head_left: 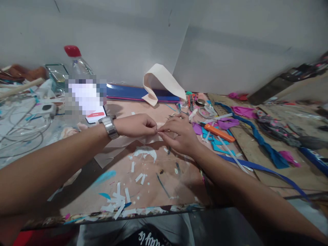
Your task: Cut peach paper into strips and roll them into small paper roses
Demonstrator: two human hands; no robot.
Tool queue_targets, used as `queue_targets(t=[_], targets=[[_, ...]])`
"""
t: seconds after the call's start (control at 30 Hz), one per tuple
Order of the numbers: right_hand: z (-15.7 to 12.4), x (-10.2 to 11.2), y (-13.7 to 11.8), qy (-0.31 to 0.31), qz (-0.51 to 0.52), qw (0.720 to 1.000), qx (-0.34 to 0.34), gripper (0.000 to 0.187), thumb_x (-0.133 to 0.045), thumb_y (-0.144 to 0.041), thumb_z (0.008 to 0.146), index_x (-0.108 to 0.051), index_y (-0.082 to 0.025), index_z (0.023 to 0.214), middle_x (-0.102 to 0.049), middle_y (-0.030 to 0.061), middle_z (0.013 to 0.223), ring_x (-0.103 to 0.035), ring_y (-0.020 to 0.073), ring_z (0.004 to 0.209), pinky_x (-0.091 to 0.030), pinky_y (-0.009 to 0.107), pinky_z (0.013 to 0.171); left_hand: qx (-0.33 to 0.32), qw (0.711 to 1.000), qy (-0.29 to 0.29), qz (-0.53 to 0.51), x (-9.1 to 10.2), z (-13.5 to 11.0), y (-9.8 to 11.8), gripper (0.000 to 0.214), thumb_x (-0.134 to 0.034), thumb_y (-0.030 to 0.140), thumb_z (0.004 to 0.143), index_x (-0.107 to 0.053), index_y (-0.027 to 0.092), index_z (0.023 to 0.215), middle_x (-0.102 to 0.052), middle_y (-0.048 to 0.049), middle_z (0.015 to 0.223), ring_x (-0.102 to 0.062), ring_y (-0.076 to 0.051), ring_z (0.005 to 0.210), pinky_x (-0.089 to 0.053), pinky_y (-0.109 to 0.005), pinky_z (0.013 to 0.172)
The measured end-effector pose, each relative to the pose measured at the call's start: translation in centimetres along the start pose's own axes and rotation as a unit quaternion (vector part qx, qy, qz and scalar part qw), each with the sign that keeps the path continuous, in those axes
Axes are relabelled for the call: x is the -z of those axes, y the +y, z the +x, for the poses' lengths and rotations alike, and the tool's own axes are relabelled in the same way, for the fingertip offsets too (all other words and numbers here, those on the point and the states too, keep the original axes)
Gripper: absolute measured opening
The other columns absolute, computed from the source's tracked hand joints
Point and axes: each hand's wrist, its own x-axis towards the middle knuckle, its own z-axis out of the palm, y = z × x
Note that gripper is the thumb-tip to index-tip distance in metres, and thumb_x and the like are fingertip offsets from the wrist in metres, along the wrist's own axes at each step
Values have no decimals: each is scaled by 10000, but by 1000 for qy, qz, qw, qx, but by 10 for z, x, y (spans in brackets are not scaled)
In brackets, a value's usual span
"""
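My left hand and my right hand meet at the middle of a paint-stained work board. Both are closed in a pinch on a thin, pale, translucent sheet of paper that lies flat on the board and runs left and down from my fingers. The fingertips nearly touch each other at the sheet's upper edge. A metal wristwatch is on my left wrist. Small white paper strips lie scattered nearer to me.
An orange utility knife lies just right of my right hand among purple and blue paper scraps. A curled cream paper strip leans at the wall. A red-capped plastic bottle and white cables stand left. Blue ribbon runs right.
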Motion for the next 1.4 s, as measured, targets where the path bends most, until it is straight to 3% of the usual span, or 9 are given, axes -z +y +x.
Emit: queue_targets(t=[0.23,0.43,0.53,0.8,1.03,1.17,1.4], targets=[[1,0,-4,-18,34,997,-73,60,-643,-229,853,-695,-216,827,-751,12,832,-654,215,903,-305,441,973,-14,997,25,71,-3,-4,14,341,-508,399,924,-598,153,705,-506,22,604,-382,-99,564,-244,-274,566],[1,-1,-3,-68,73,987,-124,105,-543,-200,877,-647,-206,860,-714,51,945,-610,229,991,-317,439,1005,-51,985,62,152,-8,-7,24,301,-495,352,957,-661,160,795,-629,2,679,-453,-104,592,-268,-280,598],[1,0,-1,-68,90,983,-143,96,-574,-228,899,-668,-210,887,-714,47,939,-609,225,971,-342,421,978,-51,981,71,175,-7,-7,24,285,-506,336,953,-688,163,818,-664,-9,705,-482,-110,609,-271,-279,607],[1,3,4,-79,101,985,-117,103,-590,-248,918,-681,-208,893,-718,55,930,-613,231,963,-388,408,945,-83,975,76,190,-7,-4,16,331,-506,389,996,-737,178,888,-705,-18,747,-545,-114,636,-281,-271,615],[1,5,4,-34,78,993,-78,74,-601,-252,911,-653,-215,874,-713,53,890,-603,231,922,-388,431,970,-99,976,87,174,-5,-4,14,353,-515,407,1004,-714,157,855,-661,-4,694,-515,-105,609,-305,-262,623],[2,5,3,-29,84,995,-54,73,-574,-213,900,-615,-218,841,-714,35,857,-606,212,845,-383,444,991,-94,982,71,148,-3,-4,15,378,-497,428,1008,-695,156,836,-637,8,674,-498,-102,594,-317,-257,620],[2,3,2,0,73,995,-71,59,-554,-200,851,-587,-226,810,-697,14,803,-607,197,785,-377,451,1026,-54,990,58,119,2,-6,16,287,-517,341,944,-647,152,771,-555,27,633,-444,-102,579,-289,-263,588]])
